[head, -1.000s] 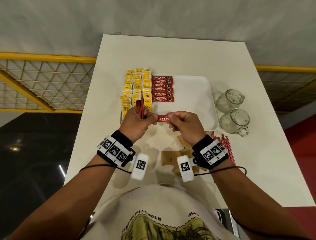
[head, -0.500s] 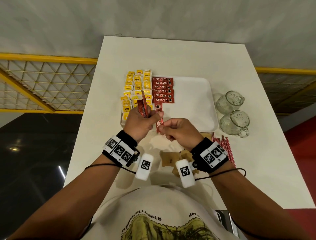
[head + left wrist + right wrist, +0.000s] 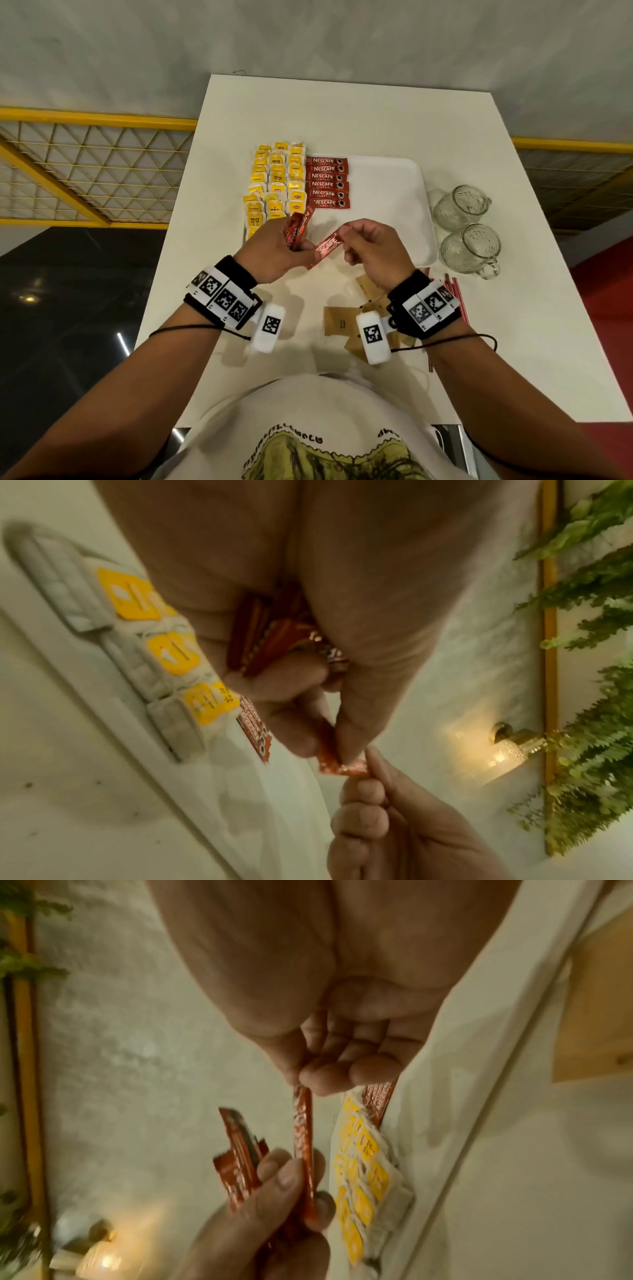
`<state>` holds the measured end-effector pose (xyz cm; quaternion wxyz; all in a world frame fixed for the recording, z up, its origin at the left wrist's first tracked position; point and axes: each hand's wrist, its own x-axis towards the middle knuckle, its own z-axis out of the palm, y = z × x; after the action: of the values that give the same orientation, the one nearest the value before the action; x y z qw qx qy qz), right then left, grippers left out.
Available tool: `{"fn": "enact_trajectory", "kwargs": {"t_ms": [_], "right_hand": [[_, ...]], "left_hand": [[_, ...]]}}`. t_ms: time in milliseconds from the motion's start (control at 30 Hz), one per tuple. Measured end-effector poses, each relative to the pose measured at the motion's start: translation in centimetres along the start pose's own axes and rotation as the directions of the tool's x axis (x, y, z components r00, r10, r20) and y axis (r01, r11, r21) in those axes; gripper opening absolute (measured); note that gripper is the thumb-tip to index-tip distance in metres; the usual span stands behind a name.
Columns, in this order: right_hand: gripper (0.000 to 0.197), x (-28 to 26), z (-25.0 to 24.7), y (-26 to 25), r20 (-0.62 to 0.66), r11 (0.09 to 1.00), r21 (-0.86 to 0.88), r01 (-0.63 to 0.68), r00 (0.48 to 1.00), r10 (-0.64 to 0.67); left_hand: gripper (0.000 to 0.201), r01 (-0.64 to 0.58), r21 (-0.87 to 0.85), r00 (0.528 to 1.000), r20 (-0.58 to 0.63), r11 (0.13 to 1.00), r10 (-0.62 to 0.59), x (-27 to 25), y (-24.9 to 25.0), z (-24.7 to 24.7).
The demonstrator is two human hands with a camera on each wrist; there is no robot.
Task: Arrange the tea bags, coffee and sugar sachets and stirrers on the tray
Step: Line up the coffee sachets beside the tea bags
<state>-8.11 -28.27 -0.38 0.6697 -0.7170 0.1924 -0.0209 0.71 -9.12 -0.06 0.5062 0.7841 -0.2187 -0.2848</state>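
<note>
A white tray holds rows of yellow tea bags on its left and a column of red coffee sachets beside them. My left hand grips a small bunch of red coffee sachets over the tray's near left corner. Its thumb and finger also pinch the near end of one single coffee sachet. My right hand pinches the far end of that same sachet. Brown sugar sachets and red stirrers lie on the table under my right wrist.
Two glass mugs stand right of the tray. The white table ends at a yellow railing on the left. The right half of the tray is bare.
The single sachet swung from upright to slanted between my hands. My right hand moved up and right along it to its far end, and both hands drifted slightly toward the tray.
</note>
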Motion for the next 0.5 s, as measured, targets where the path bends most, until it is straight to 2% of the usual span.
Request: {"fn": "enact_trajectory", "kwargs": {"t_ms": [100,167,233,367,500], "right_hand": [[0.014,0.5,-0.6,0.1,-0.013,0.992,0.1,-0.083,0.996,0.085],[0.014,0.8,-0.8,0.3,0.015,0.993,-0.049,-0.104,0.994,0.105],[0.011,1.4,-1.2,0.3,-0.005,0.979,-0.19,-0.07,0.998,0.07],[0.012,4.3,-3.4,-0.2,-0.12,0.956,-0.291,-0.03,0.993,-0.005],[0.021,7.4,-4.7,1.0,-0.132,0.892,-0.437,-0.12,0.989,0.068]], "left_hand": [[0.033,-0.004,-0.074,0.982,-0.19,0.997,-0.01,0.7,-0.4,-0.4],[0.032,-0.031,-0.175,0.946,-0.324,0.984,-0.028,1.2,-0.5,-0.4],[0.031,-0.031,-0.244,0.923,-0.38,0.969,-0.066,1.6,-0.5,-0.3],[0.026,0.08,-0.263,0.937,-0.308,0.961,-0.163,1.8,-0.4,-0.5],[0.013,0.191,-0.456,0.931,-0.198,0.869,-0.308,1.8,-0.4,-0.6]]}}
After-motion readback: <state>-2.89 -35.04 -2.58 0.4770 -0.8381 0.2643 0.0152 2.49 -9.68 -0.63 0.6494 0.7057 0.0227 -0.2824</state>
